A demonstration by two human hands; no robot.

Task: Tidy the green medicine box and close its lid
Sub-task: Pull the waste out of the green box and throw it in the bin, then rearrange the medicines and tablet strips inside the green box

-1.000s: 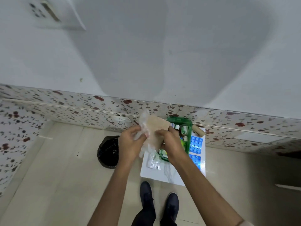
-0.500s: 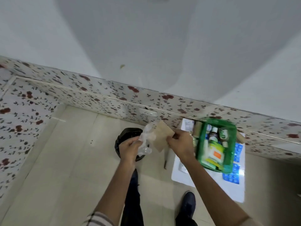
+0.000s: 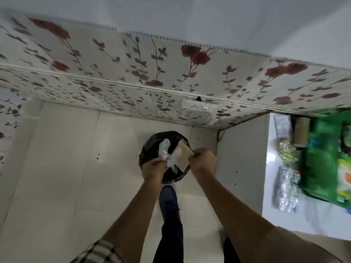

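The green medicine box (image 3: 322,160) lies open on a white table (image 3: 269,221) at the far right, partly cut off and blurred, with packets inside. My left hand (image 3: 153,168) grips a crumpled clear plastic wrapper (image 3: 168,154) over a black bin (image 3: 150,147) on the floor. My right hand (image 3: 203,162) pinches a brown piece of cardboard (image 3: 183,158) over the same bin. Both hands are well left of the box.
Foil blister strips (image 3: 284,190), a brown roll (image 3: 301,132) and a small packet (image 3: 283,125) lie on the table left of the box. A flower-patterned wall (image 3: 133,73) runs behind the bin. My shoe (image 3: 168,196) stands on the tiled floor just below the bin.
My view and both hands have swung left, away from the table. The wrapper and cardboard have moved from above the box to over the black bin.
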